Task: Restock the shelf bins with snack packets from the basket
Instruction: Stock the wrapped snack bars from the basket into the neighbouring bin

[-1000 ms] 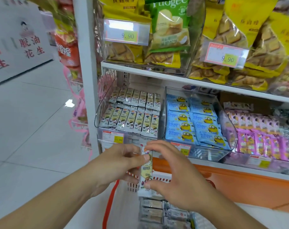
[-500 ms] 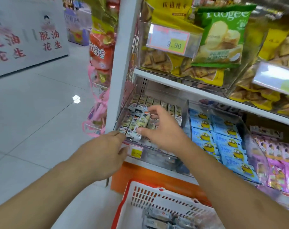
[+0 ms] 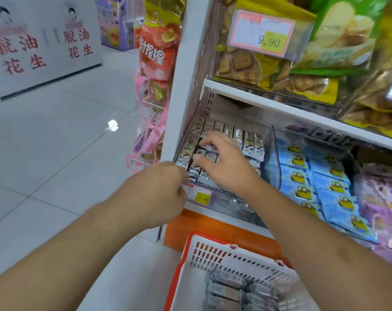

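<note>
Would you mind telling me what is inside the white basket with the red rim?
The basket holds a pile of grey-white snack packets lying flat. How deep the pile goes and the basket's right side cannot be seen, since the right forearm and the frame edge cover them.
</note>
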`<state>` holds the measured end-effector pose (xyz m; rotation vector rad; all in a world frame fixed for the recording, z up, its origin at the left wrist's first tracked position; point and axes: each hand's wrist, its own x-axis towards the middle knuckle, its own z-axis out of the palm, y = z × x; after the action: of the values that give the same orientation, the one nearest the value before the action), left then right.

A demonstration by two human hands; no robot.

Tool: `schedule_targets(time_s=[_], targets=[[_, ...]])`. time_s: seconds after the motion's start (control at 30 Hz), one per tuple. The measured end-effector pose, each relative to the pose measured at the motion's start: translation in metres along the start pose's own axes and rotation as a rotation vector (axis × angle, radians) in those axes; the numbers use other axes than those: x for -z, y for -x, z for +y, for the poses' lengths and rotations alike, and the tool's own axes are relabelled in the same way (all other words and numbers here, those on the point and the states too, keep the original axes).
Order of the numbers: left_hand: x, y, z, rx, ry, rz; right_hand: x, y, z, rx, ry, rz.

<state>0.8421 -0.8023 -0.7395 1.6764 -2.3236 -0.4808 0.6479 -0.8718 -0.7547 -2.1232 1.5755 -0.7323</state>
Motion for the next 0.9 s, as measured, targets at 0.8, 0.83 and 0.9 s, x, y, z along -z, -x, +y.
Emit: schedule_targets(time_s=[0.8,0.83,0.9], targets=[[-0.25,0.053,0.016,0.553,0.073,-0.65,-0.123,0.293,0.206,-0.622,0.107,-0.563],[-0.253,0.051,0.015,0.575,0.086,-0.657,-0.13,0.287,0.208,-0.609,0.105,-0.53],[-0.259,0.048,0.012,0.605,0.119,-0.641,-0.143,0.273,0.213,-0.546,0.141,-0.467]])
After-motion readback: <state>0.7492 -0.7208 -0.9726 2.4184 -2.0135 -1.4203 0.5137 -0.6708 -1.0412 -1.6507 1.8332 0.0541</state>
